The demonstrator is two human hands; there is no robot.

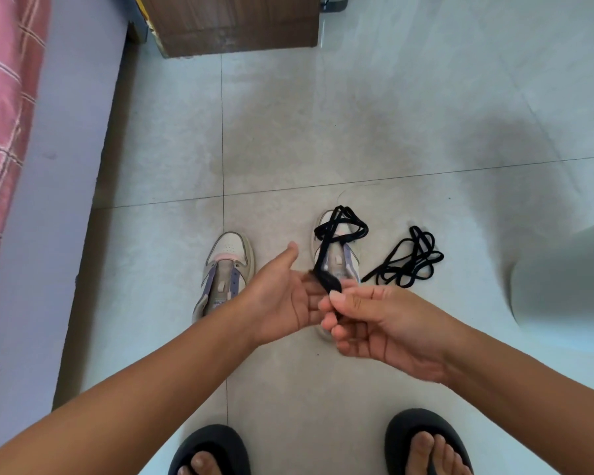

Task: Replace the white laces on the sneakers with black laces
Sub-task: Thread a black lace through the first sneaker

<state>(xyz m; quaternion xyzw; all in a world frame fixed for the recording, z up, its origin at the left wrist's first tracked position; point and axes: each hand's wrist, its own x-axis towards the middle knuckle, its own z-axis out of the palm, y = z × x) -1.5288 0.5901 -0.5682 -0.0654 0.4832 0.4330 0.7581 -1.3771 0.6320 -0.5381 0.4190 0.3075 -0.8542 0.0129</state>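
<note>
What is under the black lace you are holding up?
Under the held black lace sits the right sneaker on the floor. Its toe and part of its tongue show; the hands cover its heel end.
</note>
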